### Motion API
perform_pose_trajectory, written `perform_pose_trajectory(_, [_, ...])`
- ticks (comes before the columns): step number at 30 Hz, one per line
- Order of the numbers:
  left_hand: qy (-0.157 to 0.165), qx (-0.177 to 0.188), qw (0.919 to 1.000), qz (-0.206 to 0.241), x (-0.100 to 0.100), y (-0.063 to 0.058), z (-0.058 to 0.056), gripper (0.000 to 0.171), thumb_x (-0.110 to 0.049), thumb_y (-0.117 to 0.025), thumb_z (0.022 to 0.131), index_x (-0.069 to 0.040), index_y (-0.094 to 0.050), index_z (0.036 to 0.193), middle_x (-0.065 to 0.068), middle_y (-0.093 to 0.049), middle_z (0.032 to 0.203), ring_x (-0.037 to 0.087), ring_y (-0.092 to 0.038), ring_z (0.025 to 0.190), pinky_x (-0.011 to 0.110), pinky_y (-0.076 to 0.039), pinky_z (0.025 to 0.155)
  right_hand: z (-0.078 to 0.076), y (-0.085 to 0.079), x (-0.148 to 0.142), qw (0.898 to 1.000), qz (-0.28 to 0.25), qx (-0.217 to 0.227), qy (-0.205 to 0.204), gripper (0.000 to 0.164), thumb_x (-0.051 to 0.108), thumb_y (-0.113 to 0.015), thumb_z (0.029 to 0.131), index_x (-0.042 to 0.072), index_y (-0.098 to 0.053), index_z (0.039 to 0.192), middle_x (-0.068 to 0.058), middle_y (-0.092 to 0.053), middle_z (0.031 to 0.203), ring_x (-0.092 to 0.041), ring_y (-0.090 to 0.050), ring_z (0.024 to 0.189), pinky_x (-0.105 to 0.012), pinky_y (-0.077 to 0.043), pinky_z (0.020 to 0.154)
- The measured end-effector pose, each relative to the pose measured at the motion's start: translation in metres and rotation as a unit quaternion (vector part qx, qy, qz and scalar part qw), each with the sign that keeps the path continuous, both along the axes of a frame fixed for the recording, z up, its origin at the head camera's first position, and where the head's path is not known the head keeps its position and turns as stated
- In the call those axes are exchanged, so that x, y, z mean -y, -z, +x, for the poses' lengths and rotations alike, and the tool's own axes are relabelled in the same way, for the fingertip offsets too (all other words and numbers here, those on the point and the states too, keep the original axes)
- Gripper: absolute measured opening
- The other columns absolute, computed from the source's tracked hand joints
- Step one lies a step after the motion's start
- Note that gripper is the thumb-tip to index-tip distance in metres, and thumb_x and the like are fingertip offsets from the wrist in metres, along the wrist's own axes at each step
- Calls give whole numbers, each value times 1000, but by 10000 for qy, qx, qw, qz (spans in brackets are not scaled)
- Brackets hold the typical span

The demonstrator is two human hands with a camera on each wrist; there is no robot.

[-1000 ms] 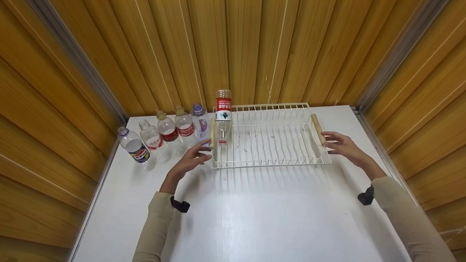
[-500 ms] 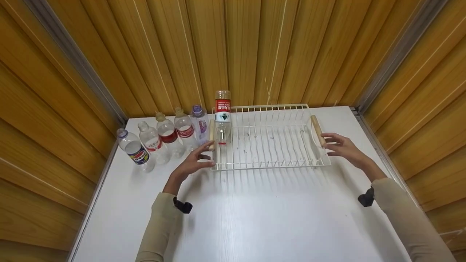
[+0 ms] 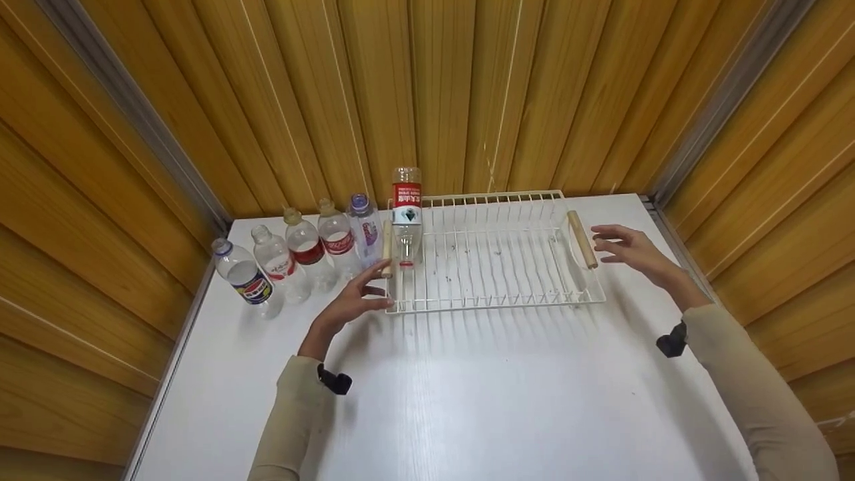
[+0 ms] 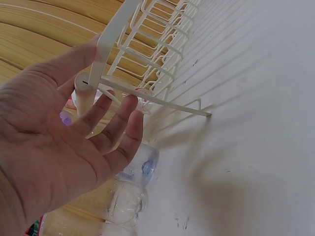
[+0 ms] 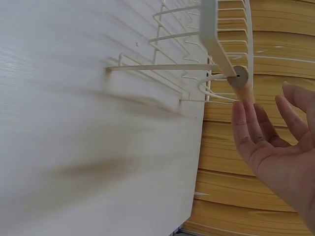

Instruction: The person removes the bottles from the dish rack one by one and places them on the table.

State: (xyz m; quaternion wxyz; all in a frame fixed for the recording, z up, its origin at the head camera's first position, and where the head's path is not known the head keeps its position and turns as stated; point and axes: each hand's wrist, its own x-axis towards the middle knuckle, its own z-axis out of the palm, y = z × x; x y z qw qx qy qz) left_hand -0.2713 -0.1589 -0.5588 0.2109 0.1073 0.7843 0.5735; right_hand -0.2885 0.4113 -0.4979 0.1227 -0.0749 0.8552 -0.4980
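A white wire dish rack with wooden handles stands on the table. At its left end my left hand holds it, with fingers at the left handle and thumb by the front corner. The left wrist view shows these fingers curled about the handle end and frame. My right hand hovers just right of the right handle, fingers loosely bent, apart from it in the head view. A clear plastic bottle with a red and white label sits upside down in the rack's left end.
Left of the rack several bottles stand in a slanting row, from a blue-labelled one to a purple-capped one. The white tabletop spreads in front. Wood-patterned walls enclose the back and sides.
My left hand has moved in to the rack's left front corner. My right hand has come off the right handle, rising slightly. The bottle and rack look nearly unmoved.
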Motion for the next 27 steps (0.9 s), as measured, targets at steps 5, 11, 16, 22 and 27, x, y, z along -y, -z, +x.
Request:
perform_pose_trajectory(5, [-116,31,9999,-48,3,0,-1,86,-18,-78,89,-38,-33,159,12,-35,163,41,-49,139,61,-46,109,-22,-23,21,9998,140,-113,-103,58,27,-53,107,-3,-37,153,-29,-43,153,0,-61,109,-18,-56,92])
perform_pose_trajectory(11, [-101,-2,9999,-23,3,2,-2,89,-23,-81,87,-36,-32,160,12,-36,162,39,-51,136,55,-50,106,-45,-30,66,9987,46,-236,-441,52,24,-56,106,-2,-45,149,-28,-50,146,-11,-62,113,-24,-58,93])
perform_pose_trajectory(16, [-114,0,9999,53,3,4,-1,87,-16,-78,89,-38,-32,160,12,-36,162,39,-53,134,51,-53,103,-63,-24,116,9953,-108,-225,-937,46,16,-56,106,-3,-48,147,-28,-54,141,-6,-63,107,-39,-58,98])
perform_pose_trajectory(22, [-36,43,9999,113,4,3,1,87,-16,-76,90,-39,-31,160,13,-34,163,40,-51,136,54,-50,106,-71,-19,178,9909,-265,-39,-1319,43,14,-56,105,-3,-52,145,-29,-56,140,-30,-63,118,-54,-53,104])
perform_pose_trajectory(27, [29,10,9999,126,1,3,2,88,-20,-77,90,-40,-29,160,12,-31,165,41,-50,137,57,-47,108,-78,-8,222,9855,-330,157,-1655,44,14,-56,105,-3,-50,146,-28,-56,138,-39,-59,124,-55,-53,103])
